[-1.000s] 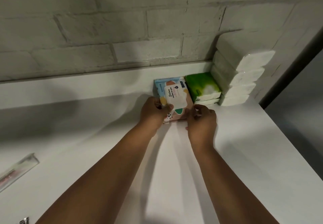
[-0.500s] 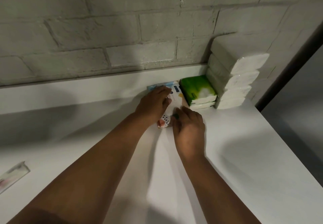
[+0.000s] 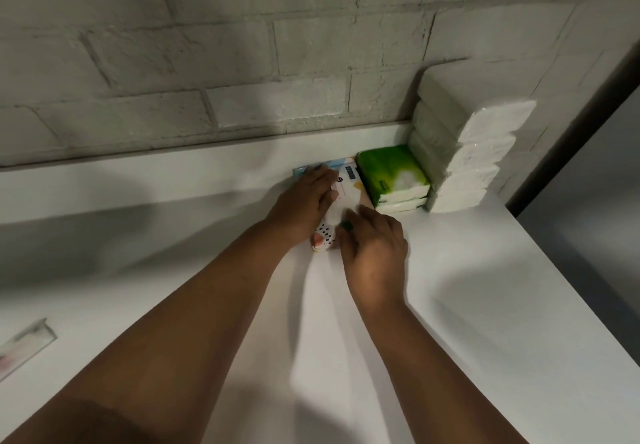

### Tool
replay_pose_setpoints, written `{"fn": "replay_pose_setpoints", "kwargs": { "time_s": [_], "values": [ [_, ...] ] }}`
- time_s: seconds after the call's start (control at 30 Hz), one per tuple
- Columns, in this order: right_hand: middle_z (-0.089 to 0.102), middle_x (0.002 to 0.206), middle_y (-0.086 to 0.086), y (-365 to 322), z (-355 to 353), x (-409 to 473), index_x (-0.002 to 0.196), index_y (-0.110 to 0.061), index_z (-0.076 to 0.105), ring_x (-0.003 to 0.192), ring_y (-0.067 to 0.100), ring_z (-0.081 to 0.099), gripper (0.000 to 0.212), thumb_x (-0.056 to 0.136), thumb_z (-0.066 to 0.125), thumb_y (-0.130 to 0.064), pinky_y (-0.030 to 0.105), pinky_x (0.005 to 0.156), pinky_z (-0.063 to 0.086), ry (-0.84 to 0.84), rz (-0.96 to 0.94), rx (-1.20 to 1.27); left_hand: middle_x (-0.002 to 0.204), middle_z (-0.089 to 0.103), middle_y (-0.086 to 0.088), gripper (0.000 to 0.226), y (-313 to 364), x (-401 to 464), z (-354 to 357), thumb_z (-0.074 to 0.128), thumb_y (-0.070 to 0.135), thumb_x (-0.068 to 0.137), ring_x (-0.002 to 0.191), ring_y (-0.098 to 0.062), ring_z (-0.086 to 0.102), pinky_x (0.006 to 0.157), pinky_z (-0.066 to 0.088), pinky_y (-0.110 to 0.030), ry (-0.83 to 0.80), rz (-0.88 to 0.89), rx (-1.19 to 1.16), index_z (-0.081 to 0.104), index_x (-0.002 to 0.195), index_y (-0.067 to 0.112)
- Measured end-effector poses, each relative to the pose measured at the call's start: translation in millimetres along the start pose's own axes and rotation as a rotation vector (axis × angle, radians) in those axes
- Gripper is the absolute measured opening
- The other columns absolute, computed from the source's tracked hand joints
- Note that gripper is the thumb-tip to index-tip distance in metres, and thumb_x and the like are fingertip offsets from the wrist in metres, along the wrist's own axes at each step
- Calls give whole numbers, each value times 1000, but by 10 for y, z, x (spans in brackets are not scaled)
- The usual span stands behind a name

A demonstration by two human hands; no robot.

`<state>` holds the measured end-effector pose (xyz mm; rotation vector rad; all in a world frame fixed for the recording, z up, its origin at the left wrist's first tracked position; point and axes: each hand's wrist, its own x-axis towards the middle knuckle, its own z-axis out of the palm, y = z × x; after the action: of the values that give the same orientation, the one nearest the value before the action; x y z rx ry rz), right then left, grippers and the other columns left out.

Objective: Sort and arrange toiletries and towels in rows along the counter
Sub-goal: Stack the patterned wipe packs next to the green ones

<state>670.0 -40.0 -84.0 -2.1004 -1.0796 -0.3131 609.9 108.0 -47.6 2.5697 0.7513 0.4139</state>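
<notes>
1. Wipes pack (image 3: pixel 348 191): lying flat on the white counter (image 3: pixel 467 287), far end toward the brick wall (image 3: pixel 242 62), touching or just beside the green tissue packs on its right; showing a white label on top and a dotted pattern at its near end; resting on a second, blue-edged pack (image 3: pixel 300 170), only the far left edge of that one peeking out.
2. Left hand (image 3: pixel 304 201): lying palm down over the left half of the wipes pack; fingers nearly straight and close together, reaching toward the wall, tips covering the far left corner; thumb pressing on the white label; not curling round anything.
3. Right hand (image 3: pixel 375 253): resting at the near right corner of the wipes pack; fingers (image 3: pixel 353 216) loosely bent and narrow, tips touching the pack's top near the label's lower edge; pinching or merely pressing, cannot tell.
4. Green tissue packs (image 3: pixel 389 169): stacking right of the wipes pack, flat, white layers showing at the near side.
5. White tissue stack (image 3: pixel 464 152): standing right of the green packs, in the corner against the wall, several packs high, taller than the wipes pack.
6. Clear flat packet (image 3: pixel 24 343): lying well left of the wipes pack, at the frame edge; contents blurring, not telling.
</notes>
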Motion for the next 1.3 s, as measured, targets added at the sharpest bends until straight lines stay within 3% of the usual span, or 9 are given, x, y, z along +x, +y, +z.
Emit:
{"fn": "replay_pose_setpoints", "kwargs": {
  "time_s": [0.17,0.3,0.6,0.8,1.03,1.3],
  "values": [
    [65,121,1,10,-29,2,115,-19,67,106,27,57,31,88,64,-34,37,83,46,-2,57,4,159,22,1,50,-19,-196,11,37,32,101,148,-17,12,120,16,-35,118,-33,45,27,150,24],
    [67,117,1,11,-31,-5,112,-17,68,103,27,58,29,89,64,-34,36,83,47,-7,42,-5,161,11,7,54,-39,-373,37,32,38,102,148,-10,5,119,14,-32,-6,-112,41,18,152,24],
    [68,111,3,6,-28,9,108,-16,68,100,29,59,27,86,67,-32,37,79,49,2,26,7,161,8,8,55,-39,-390,16,30,40,102,148,-8,6,120,17,-35,-62,-130,25,14,153,25],
    [63,124,6,-61,-105,-28,116,-17,66,115,32,53,37,86,66,-39,41,83,46,27,23,-47,162,8,6,57,-67,-557,-90,31,42,101,148,-14,9,119,21,-43,-42,-178,-1,11,153,28],
    [63,118,6,-436,-114,-272,109,-21,68,117,32,52,32,87,57,-41,45,88,47,-91,-86,1,159,22,2,54,-160,-1040,-433,32,47,100,147,-18,15,119,15,-36,42,-277,-9,28,149,26],
    [65,119,1,-1198,-107,-422,116,-23,66,115,29,52,38,84,57,-42,39,93,38,-267,-205,156,147,42,-3,49,-359,-1809,-922,46,44,96,139,-24,31,114,22,-34,238,-362,21,46,139,19]
  ]
}}
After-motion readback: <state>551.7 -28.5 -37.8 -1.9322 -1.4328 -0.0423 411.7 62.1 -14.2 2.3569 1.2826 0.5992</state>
